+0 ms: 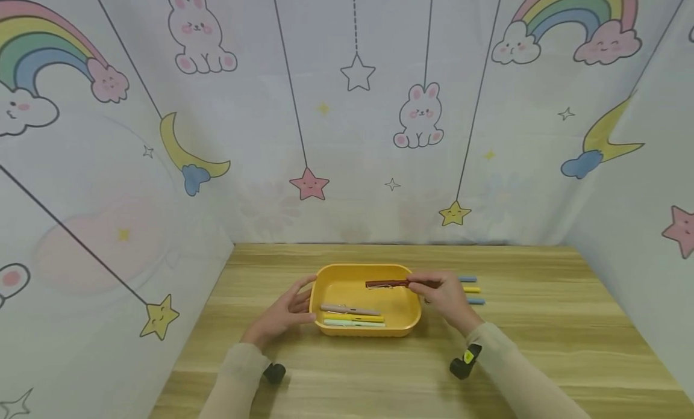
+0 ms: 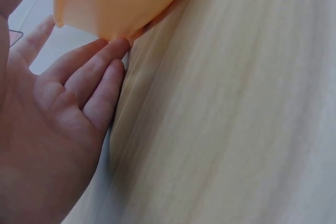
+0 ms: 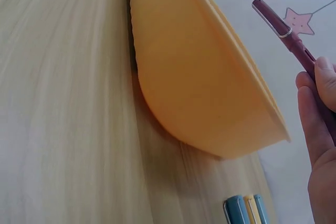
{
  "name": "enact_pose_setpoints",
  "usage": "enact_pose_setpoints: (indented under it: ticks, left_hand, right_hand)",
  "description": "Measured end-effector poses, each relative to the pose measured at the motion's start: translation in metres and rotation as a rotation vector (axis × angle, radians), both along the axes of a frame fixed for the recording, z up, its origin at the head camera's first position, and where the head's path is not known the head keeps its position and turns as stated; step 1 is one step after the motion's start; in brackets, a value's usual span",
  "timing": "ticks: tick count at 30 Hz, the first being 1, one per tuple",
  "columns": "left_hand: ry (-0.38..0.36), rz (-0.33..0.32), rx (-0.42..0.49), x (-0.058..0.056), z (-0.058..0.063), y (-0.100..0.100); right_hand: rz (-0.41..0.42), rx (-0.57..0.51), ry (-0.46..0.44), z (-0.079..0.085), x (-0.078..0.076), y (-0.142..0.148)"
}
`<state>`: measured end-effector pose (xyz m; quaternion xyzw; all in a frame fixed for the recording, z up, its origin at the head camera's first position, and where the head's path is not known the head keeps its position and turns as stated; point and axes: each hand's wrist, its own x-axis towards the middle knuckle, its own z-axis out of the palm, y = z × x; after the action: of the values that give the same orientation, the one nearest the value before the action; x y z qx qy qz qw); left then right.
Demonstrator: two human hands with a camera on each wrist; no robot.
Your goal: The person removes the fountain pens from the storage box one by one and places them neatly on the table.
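Note:
A dark red pen (image 1: pixel 386 283) with a silver clip is pinched between the thumb and fingers of my right hand (image 1: pixel 446 295), held above the right part of a yellow tray (image 1: pixel 410 332). In the right wrist view the pen (image 3: pixel 281 24) points up and away, above the level of the tray's rim. My left hand (image 1: pixel 284 310) rests against the tray's left side, its fingers extended and spread along the wall. The fingertips (image 2: pixel 119 48) touch low on the wall in the left wrist view. Inside the tray lie a greyish pen (image 1: pixel 352 310), a yellow pen (image 1: pixel 355 318) and a pale green pen (image 1: pixel 352 324).
To the right of the tray, partly behind my right hand, two blue pens (image 1: pixel 477 301) and a yellow pen (image 1: pixel 473 290) lie side by side on the wooden table (image 1: pixel 368 377). A patterned white curtain (image 1: pixel 368 214) hangs along the table's back edge and sides.

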<state>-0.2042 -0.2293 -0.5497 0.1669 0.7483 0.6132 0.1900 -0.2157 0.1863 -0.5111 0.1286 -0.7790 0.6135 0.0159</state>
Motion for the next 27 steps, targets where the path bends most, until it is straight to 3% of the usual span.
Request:
enact_pose_setpoints:
  ticks: [10,18,27]
  left_hand:
    - [-0.027,0.016,-0.008,0.0,0.0,-0.001]
    - [0.004,-0.008,-0.007,-0.001,-0.002,-0.001]
    - [-0.001,-0.002,0.001,-0.001,-0.001,0.0]
  right_hand:
    - [0.003,0.012,0.043,-0.003,0.007,0.017]
    - [-0.01,-0.001,0.031,-0.008,0.01,0.034]
    - [-0.084,0.037,0.038,-0.015,0.016,0.057]
